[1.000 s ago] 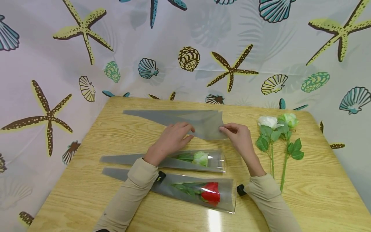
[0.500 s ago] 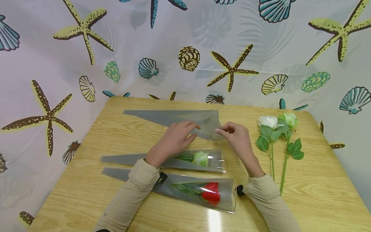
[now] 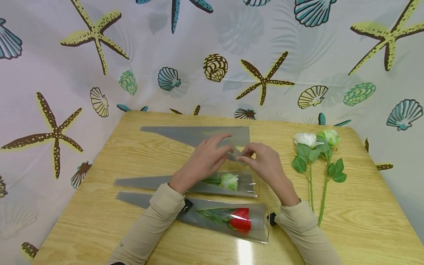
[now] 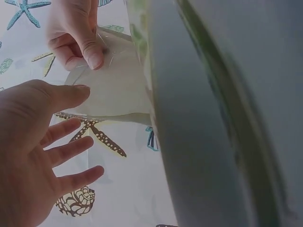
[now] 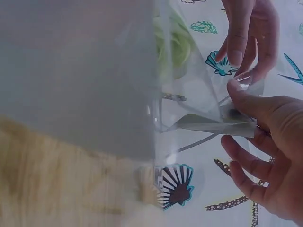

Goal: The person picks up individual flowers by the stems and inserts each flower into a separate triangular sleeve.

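My right hand (image 3: 265, 160) pinches the near corner at the wide end of a flat grey see-through flower sleeve (image 3: 185, 133) at the back of the table. In the right wrist view, the film between its thumb (image 5: 251, 101) and fingers is folded over. Close by on the left, my left hand (image 3: 207, 158) hovers with fingers spread, overlapping the sleeve in the head view. Its fingers (image 4: 78, 179) hold nothing in the left wrist view. Just nearer than the hands, a pale green rose (image 3: 228, 181) lies in a second sleeve (image 3: 142, 181).
Nearest on the wooden table (image 3: 106, 162) is a red rose (image 3: 241, 220) in its own sleeve (image 3: 132, 198). Two loose stems lie at the right, a white rose (image 3: 305, 140) and a pale green rose (image 3: 330, 137). A seashell-print cloth (image 3: 188, 48) hangs behind.
My right hand has moved left and slightly nearer, drawing the corner of the sleeve inward. My left hand has shifted a little right, so the two hands are closer together.
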Available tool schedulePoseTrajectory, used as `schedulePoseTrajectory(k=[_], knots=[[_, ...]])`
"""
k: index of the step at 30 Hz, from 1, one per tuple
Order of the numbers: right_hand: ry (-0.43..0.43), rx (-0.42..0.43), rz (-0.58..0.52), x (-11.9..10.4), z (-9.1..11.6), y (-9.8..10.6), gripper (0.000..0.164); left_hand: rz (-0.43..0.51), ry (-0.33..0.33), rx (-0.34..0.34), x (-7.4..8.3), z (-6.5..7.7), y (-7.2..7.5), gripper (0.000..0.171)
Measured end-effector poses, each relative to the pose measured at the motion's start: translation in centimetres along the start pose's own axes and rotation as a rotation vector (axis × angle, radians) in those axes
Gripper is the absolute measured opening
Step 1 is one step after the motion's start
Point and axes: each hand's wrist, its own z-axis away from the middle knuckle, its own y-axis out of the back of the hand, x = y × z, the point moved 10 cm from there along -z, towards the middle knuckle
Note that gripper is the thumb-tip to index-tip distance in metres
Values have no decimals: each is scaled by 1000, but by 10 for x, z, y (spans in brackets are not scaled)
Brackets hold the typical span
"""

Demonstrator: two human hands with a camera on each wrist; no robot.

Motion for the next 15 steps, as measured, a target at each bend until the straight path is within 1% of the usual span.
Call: schedulePoseTrajectory(k=[3,7,13,15], knots=[[9,-18,-20,-6,1,3,16,-6,4,12,0,1,0,10],[3,-27,-85,-15,1,10,19,-14,19,34,-1,2,2,10],[-29,-39,-242,-35,6,20,17,-18,29,64,-1,1,5,10],[-48,-53,-303,-39,7,19,20,-18,31,69,-1,1,5,10]])
